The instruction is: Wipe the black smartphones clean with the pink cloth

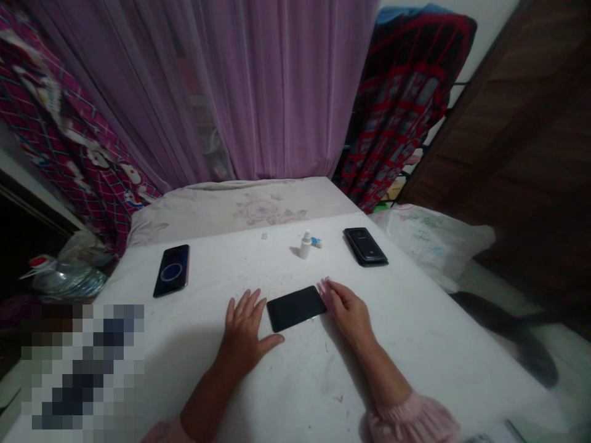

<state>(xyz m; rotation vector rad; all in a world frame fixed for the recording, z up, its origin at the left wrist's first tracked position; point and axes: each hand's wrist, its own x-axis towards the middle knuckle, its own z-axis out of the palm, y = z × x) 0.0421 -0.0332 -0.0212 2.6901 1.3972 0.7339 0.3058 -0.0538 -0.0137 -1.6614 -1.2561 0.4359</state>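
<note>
A black smartphone point(296, 308) lies screen up on the white table between my hands, its screen dark. My left hand point(247, 326) rests at the phone's left end, fingers spread and the thumb pointing towards its lower edge. Closed at the right end of the phone, my right hand point(349, 312) pinches a small, thin pink cloth-like piece point(325, 289). Just beyond the phone stands a small white spray bottle point(305, 245), with a blue and white tube-like item point(316, 242) lying behind it.
Another phone point(172, 271) with a lit ring on its screen lies at the left. Dark stacked phones point(365, 246) are at the right, near the table point(295, 381) edge. A plastic bag point(429, 240) hangs beyond that edge. A large bottle point(69, 277) stands off the table's left side.
</note>
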